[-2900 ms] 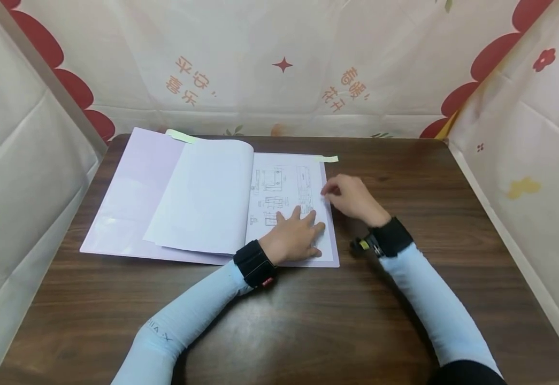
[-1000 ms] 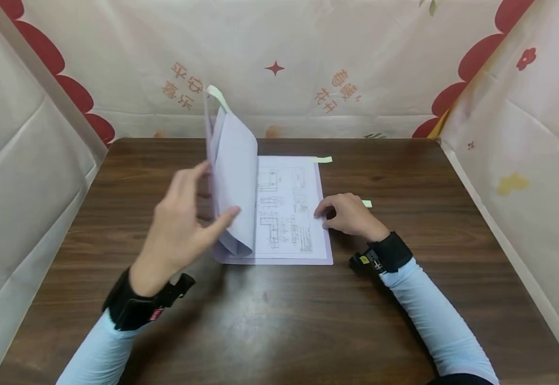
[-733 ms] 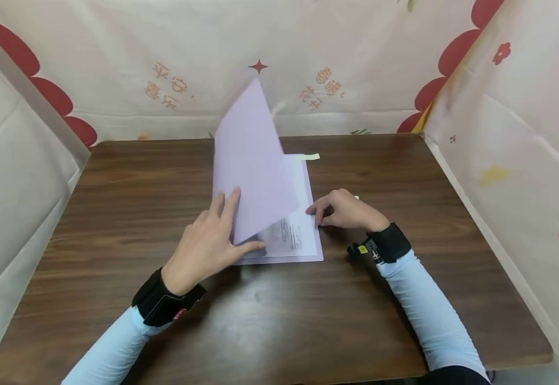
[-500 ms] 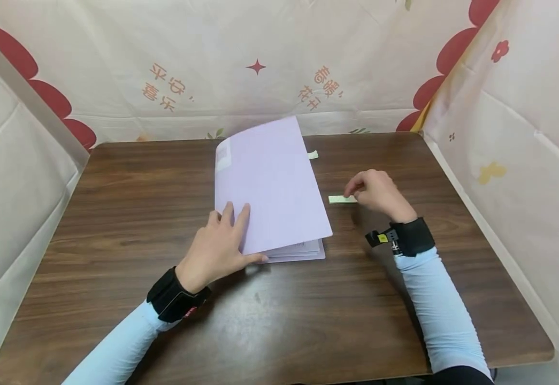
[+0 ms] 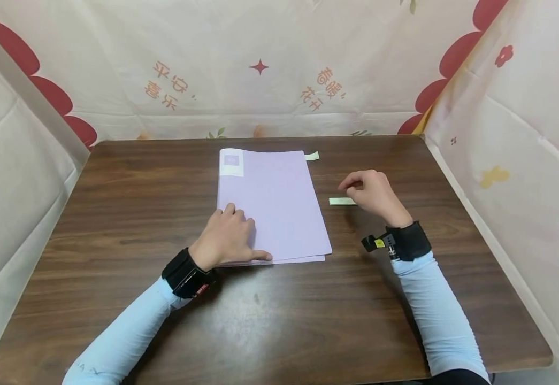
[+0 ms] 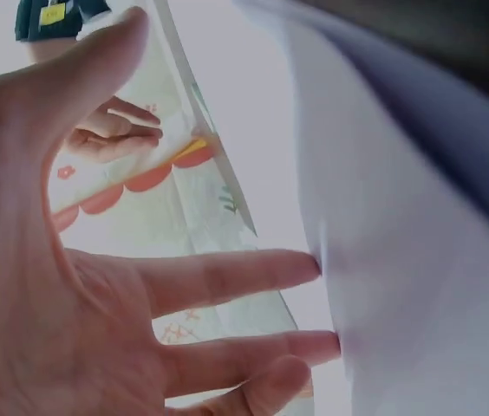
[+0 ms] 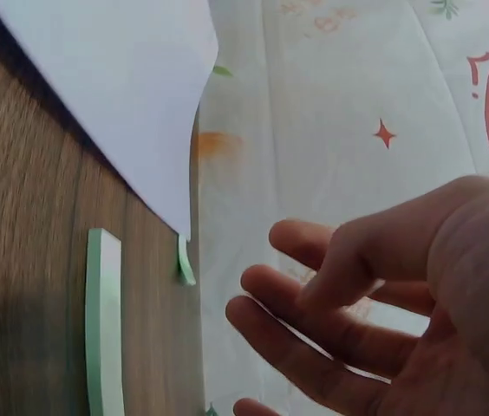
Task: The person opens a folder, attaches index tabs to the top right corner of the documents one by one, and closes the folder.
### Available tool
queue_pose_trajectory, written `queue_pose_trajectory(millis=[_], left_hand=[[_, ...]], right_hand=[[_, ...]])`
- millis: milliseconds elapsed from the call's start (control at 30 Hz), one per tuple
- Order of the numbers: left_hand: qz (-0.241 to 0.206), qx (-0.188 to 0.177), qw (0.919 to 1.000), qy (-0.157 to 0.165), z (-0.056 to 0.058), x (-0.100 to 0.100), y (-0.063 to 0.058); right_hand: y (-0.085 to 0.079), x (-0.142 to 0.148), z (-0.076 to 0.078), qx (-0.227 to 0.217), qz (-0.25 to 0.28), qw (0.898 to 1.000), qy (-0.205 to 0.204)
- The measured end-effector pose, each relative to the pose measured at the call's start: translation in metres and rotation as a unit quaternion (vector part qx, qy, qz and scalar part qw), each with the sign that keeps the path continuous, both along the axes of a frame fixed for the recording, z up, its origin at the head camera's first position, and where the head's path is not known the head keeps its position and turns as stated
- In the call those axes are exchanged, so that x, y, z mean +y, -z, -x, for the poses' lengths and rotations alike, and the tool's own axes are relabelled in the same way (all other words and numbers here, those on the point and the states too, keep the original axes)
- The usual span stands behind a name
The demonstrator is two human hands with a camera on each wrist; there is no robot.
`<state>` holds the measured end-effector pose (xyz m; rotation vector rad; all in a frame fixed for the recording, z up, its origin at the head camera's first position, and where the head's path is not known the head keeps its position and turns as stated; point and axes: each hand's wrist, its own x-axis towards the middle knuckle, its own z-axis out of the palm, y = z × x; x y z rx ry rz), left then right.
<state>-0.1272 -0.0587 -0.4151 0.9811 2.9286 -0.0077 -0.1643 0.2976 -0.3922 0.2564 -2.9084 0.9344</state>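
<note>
A pale purple folder (image 5: 274, 206) lies closed on the table, with a white label at its upper left corner. A green sticky tab (image 5: 312, 156) juts from its upper right edge. My left hand (image 5: 226, 238) rests on the folder's lower left corner, thumb along the bottom edge; in the left wrist view its straight fingers (image 6: 227, 277) touch the pale cover. My right hand (image 5: 373, 195) hovers with loosely bent fingers and nothing between them, just beside a narrow pad of green sticky notes (image 5: 341, 201). In the right wrist view that pad (image 7: 104, 321) lies apart from the fingers.
The dark wooden table (image 5: 130, 182) extends around the folder on all sides. A patterned white cloth (image 5: 260, 96) hangs behind the table's back edge, and more cloth (image 5: 510, 160) stands along both sides.
The folder was open at a page of technical drawings; my left hand has swung the cover over to the right and pressed it down. My right hand has left the page edge, moving right.
</note>
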Motion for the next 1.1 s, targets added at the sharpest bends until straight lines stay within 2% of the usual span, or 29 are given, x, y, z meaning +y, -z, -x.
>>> queue_pose_trajectory(millis=[100,200,367,500,633,767,900,1000,1100], left_hand=[[0.002,-0.013,0.9999,-0.005,0.004,0.001,-0.003],[-0.008,-0.037,0.9990,-0.024,0.009,0.001,-0.011],[-0.031,-0.067,0.9964,-0.043,0.018,-0.006,-0.023],[-0.057,-0.028,0.9977,-0.023,0.023,-0.009,-0.023],[-0.097,0.012,0.9952,-0.013,0.030,-0.010,-0.022],[-0.139,0.023,0.9901,-0.007,0.036,-0.006,-0.023],[-0.172,0.035,0.9844,0.007,0.039,0.000,-0.027],[-0.185,0.047,0.9814,0.018,0.041,0.004,-0.030],[-0.180,0.066,0.9809,0.032,0.042,0.005,-0.034]], right_hand=[[-0.004,-0.006,-0.004,0.007,0.001,1.000,-0.011],[-0.012,-0.016,-0.007,0.022,-0.005,0.999,-0.024],[-0.030,-0.038,-0.006,0.038,0.000,0.997,-0.068],[-0.042,-0.046,-0.003,0.070,0.025,0.994,-0.085],[-0.045,-0.049,-0.002,0.087,0.031,0.992,-0.084],[-0.043,-0.054,-0.001,0.100,0.018,0.990,-0.098],[-0.043,-0.062,-0.004,0.135,-0.003,0.984,-0.120],[-0.042,-0.069,-0.009,0.154,-0.033,0.978,-0.136],[-0.042,-0.074,-0.014,0.161,-0.066,0.974,-0.146]])
